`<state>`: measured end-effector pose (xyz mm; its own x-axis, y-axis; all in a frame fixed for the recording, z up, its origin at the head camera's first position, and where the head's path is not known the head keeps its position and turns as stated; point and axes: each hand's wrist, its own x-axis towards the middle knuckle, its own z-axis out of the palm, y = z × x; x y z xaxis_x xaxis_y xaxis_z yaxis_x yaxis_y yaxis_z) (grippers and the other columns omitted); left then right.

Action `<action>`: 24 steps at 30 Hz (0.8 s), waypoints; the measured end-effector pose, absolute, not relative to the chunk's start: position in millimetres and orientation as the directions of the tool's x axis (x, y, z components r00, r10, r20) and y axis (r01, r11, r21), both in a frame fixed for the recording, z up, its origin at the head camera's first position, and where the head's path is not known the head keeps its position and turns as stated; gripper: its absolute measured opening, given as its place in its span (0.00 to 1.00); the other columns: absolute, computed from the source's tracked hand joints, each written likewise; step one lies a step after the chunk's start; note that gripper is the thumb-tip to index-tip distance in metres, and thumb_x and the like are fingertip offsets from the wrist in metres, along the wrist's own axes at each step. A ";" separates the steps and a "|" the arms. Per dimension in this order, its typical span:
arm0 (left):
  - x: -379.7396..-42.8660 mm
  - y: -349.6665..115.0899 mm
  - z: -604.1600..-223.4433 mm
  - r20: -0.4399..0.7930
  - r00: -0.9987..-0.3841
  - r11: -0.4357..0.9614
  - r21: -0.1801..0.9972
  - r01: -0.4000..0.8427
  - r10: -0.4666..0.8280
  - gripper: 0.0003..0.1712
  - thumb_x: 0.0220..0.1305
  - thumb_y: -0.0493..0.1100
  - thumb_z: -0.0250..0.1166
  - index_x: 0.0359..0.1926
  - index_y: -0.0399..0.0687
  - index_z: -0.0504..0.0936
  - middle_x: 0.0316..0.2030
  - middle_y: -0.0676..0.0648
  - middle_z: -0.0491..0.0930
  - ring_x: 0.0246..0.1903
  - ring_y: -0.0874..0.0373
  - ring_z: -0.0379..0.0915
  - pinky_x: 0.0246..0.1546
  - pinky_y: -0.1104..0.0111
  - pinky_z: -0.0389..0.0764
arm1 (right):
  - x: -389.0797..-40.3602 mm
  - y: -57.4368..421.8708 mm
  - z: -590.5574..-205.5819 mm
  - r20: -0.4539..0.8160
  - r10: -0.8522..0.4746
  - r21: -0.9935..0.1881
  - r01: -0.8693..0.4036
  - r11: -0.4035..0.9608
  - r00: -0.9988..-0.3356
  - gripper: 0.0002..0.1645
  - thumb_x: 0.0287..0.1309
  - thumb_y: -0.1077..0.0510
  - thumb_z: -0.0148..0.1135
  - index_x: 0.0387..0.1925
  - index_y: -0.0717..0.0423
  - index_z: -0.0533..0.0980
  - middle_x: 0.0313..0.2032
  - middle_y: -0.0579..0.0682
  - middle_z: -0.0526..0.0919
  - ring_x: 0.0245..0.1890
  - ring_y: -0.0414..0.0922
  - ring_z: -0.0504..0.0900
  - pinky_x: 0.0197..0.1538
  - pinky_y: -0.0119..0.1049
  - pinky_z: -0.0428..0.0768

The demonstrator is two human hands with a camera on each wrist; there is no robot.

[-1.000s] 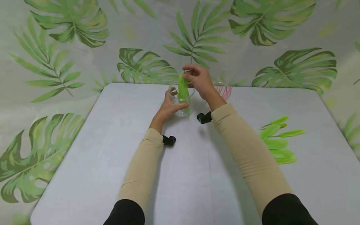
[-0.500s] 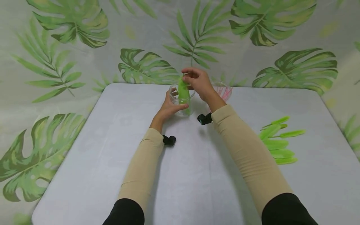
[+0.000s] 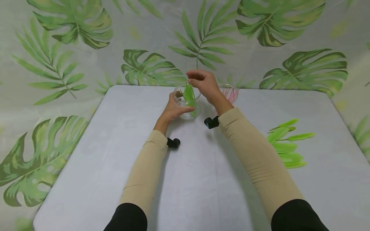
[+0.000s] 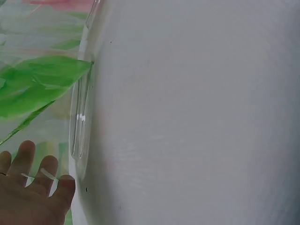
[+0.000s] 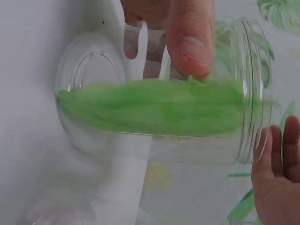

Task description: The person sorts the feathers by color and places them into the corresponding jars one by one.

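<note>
A clear jar (image 5: 197,152) stands at the table's far edge, with a green feather (image 5: 159,108) upright inside. At least one more green piece shows in the left wrist view. My left hand (image 3: 174,108) grips the jar, thumb on the near side and fingers around the far side. My right hand (image 3: 204,82) is just above the rim, its fingers loosely bent and apart from the feather. In the right wrist view the right fingers (image 5: 291,140) are beside the rim, holding nothing.
A second clear jar (image 3: 236,93) with thin pink pieces (image 3: 230,93) stands right of the first, partly behind my right wrist. Several green feathers (image 3: 284,148) lie on the white table (image 3: 190,186) at the right. A leaf-patterned cloth (image 3: 219,19) hangs behind.
The green feather has dropped lower into the jar. My right fingers have let go of its top and stay above the rim. The left hand keeps its grip.
</note>
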<state>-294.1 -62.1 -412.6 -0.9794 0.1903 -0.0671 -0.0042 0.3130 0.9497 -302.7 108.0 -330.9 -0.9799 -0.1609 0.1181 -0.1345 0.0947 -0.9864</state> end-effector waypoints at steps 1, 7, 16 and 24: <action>-294.0 -62.1 -413.4 -0.071 -0.979 0.313 0.950 -0.008 0.190 0.61 0.48 0.47 0.80 0.73 0.51 0.47 0.72 0.44 0.59 0.71 0.49 0.59 0.72 0.55 0.62 | -302.4 108.2 -331.0 0.120 -0.151 -0.984 -0.138 0.115 -0.981 0.19 0.67 0.60 0.60 0.58 0.57 0.78 0.59 0.56 0.79 0.58 0.45 0.78 0.64 0.38 0.77; -294.7 -61.7 -418.8 -0.053 -0.977 0.283 0.959 0.008 0.206 0.66 0.48 0.46 0.80 0.77 0.56 0.42 0.74 0.43 0.57 0.72 0.50 0.57 0.74 0.57 0.61 | -293.0 114.1 -321.9 0.157 -0.150 -0.952 -0.190 0.241 -0.976 0.16 0.69 0.56 0.59 0.55 0.54 0.80 0.58 0.52 0.81 0.58 0.44 0.78 0.63 0.38 0.76; -293.9 -62.1 -419.0 -0.030 -0.978 0.295 0.955 0.033 0.205 0.66 0.47 0.48 0.80 0.77 0.54 0.44 0.73 0.44 0.58 0.72 0.50 0.57 0.74 0.55 0.60 | -249.4 149.4 -295.7 0.245 -0.310 -0.846 -0.359 0.395 -0.918 0.15 0.69 0.54 0.58 0.52 0.54 0.80 0.54 0.51 0.82 0.54 0.43 0.78 0.58 0.41 0.76; -294.7 -59.7 -417.7 -0.025 -0.980 0.295 0.955 0.036 0.199 0.64 0.48 0.44 0.79 0.77 0.53 0.45 0.73 0.42 0.59 0.71 0.49 0.58 0.73 0.56 0.60 | -211.8 202.6 -299.5 0.249 -0.369 -0.768 -0.415 0.488 -0.895 0.12 0.69 0.56 0.58 0.48 0.56 0.82 0.48 0.50 0.83 0.46 0.34 0.79 0.49 0.25 0.77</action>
